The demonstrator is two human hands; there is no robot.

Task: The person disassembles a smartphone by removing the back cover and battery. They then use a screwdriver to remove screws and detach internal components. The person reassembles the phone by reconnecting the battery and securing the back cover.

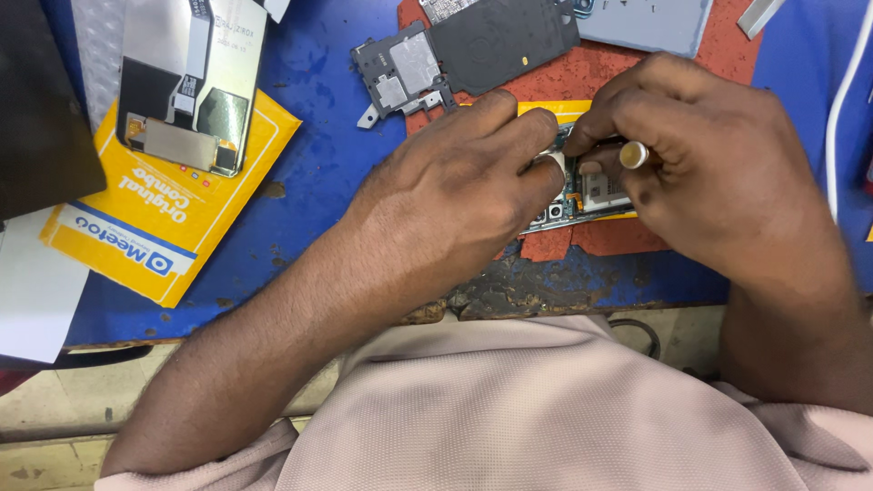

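While both hands meet over the opened phone (582, 195), the left hand (446, 195) rests on its left part with fingers curled down onto it, pressing rather than pinching. The right hand (700, 155) is closed around a thin tool whose silver cap (634, 155) shows between the fingers; the tip is hidden under them. The phone lies on a red mat (618, 68) on the blue table (318, 155), its circuit board and camera parts exposed between the two hands. Above it on the mat lies a dark inner cover (473, 45), and beside that a grey back panel (646, 20). Well to the left, a screen unit (195, 73) lies face down on a yellow packet (173, 205); whether the packet holds anything cannot be told.
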